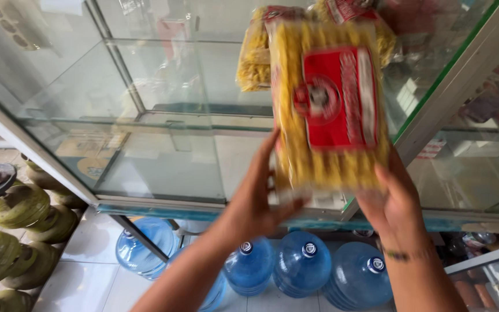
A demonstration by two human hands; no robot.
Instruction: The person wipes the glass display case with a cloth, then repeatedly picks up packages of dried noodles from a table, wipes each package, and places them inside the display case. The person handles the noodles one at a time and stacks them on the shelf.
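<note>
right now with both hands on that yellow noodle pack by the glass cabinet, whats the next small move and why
Probably ease the noodle pack forward onto the glass shelf. The left hand and right hand grip only its bottom edge, more packs lie just behind it, and bare shelf shows to their left.

- both forearms rise from the lower edge of the view, angled up and toward each other.
- left hand: palm turned inward, fingers curled shut in a grip, thumb pointing up.
- right hand: fingers wrapped closed in a grip, a thin band on its wrist.
</note>
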